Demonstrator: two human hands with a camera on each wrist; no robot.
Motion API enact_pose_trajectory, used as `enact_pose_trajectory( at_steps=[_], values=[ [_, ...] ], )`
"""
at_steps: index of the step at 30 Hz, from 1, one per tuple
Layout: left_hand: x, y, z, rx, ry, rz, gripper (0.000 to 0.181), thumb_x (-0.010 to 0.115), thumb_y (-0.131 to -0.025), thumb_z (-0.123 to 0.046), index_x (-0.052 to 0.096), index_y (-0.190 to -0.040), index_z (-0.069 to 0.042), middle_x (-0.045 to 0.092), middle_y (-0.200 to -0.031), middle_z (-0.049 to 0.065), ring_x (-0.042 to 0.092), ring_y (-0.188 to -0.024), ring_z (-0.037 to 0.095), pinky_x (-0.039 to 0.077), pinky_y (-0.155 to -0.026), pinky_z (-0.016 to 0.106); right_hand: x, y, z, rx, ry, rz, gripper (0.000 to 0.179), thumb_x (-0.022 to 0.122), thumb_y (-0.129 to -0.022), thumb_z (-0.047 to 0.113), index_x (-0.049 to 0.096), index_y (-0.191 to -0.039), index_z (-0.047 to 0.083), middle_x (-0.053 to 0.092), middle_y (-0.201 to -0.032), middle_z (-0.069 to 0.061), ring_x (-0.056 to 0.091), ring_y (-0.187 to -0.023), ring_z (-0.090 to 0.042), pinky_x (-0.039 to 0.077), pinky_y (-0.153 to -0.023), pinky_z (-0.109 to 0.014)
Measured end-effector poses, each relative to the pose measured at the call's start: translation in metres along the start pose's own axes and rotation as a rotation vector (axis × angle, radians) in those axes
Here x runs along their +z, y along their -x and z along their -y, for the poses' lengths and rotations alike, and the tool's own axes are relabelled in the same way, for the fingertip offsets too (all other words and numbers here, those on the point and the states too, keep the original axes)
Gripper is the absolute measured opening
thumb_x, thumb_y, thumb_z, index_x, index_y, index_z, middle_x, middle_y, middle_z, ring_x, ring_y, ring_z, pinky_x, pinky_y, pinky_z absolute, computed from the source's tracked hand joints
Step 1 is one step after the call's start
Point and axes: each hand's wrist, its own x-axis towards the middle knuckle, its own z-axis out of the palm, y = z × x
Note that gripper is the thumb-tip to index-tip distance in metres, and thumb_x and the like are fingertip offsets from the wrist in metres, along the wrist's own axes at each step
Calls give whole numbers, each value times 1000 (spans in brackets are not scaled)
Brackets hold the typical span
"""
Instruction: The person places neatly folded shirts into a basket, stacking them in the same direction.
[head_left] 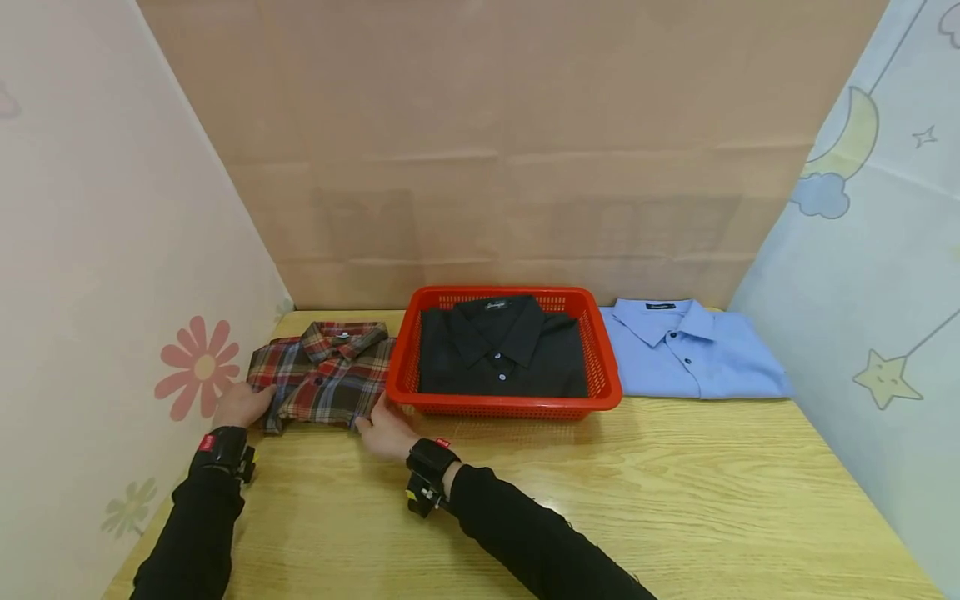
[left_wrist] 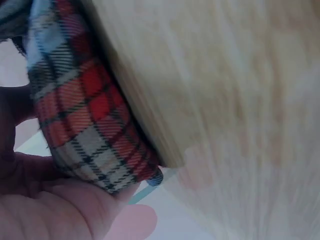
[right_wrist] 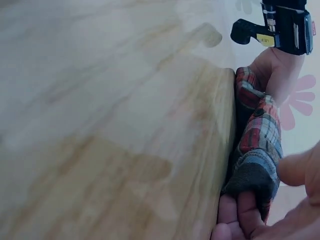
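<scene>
Two hands on the cloth: your left hand (head_left: pixel 242 405) grips the near left corner of the plaid shirt (head_left: pixel 333 387), thumb over the top, fingers closed in around the folded edge. Across from it, your right hand (head_left: pixel 386 433) holds the near right corner, fingers tucked beneath, thumb above, only a narrow gap for the fabric. And there's the shirt between them, folded, collar to the back, at the left of the wooden table (head_left: pixel 675 492). Just beside its right edge sits the red basket (head_left: pixel 495 403); whether they touch, you can't tell. Inside that, a black shirt (head_left: pixel 450 367) lies folded, collar up. Further right, just beyond the basket, it's a light blue shirt (head_left: pixel 723 354), folded too, lying flat.
</scene>
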Motion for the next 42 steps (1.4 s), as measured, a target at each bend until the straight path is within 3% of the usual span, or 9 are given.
enact_pose_trajectory(
  at_steps=[4,7,11,20,24,27,29,35,42],
  values=[
    [2,-1,0,2,-33,-31,60,44,-100,-34,55,-103,25,58,-94,38,60,-86,49,50,-73,50,0,-4,-2,30,30,-14,49,40,-105,39,52,-123,-5,61,-102,-10,59,-90,-22,42,-96,-37],
    [4,0,0,3,-37,-56,55,48,-99,-33,58,-87,19,58,-78,29,61,-77,43,49,-67,48,-1,-9,-4,60,6,9,43,41,-104,43,51,-83,7,42,-67,-4,41,-56,-19,37,-66,-29],
    [3,2,-3,25,-43,-74,51,53,-96,-33,57,-78,14,58,-71,25,62,-74,43,49,-67,48,-1,-12,-4,91,-33,-10,45,49,-101,43,46,-70,11,33,-58,0,30,-48,-17,25,-50,-27],
    [2,1,-2,118,-46,-21,55,54,-97,-29,50,-111,24,58,-101,40,60,-90,51,50,-77,54,4,-9,-1,43,63,-139,39,63,-96,34,58,-121,4,62,-103,-9,61,-100,-25,48,-81,-31],
    [4,-6,0,197,-29,-6,47,54,-95,-24,53,-110,21,60,-102,38,61,-89,50,50,-77,55,4,-8,-3,36,19,-139,29,62,-96,33,59,-108,6,61,-93,-9,60,-89,-23,46,-79,-31],
    [5,-7,-2,201,6,2,44,56,-93,-21,53,-113,18,60,-104,36,60,-91,47,50,-76,54,4,-6,-4,60,-86,-147,30,62,-96,32,59,-111,6,63,-102,-10,61,-96,-26,48,-83,-33],
    [4,-6,-6,186,19,3,45,57,-93,-21,52,-115,18,59,-106,36,59,-92,46,49,-76,53,5,-5,-2,109,-195,-142,45,63,-95,33,55,-130,5,59,-129,-11,55,-121,-30,46,-98,-41],
    [5,-3,-11,175,42,-16,50,58,-92,-23,42,-115,18,54,-101,35,56,-89,44,47,-74,51,4,-8,2,222,-707,-87,84,68,-92,32,19,-157,11,20,-163,-10,23,-148,-37,28,-115,-55],
    [7,-2,-9,112,11,-50,59,57,-95,-37,46,-109,19,53,-90,31,58,-81,44,48,-67,46,5,-12,4,210,-754,-110,75,63,-96,23,19,-158,16,14,-164,-10,18,-149,-36,24,-116,-57]
  ],
)
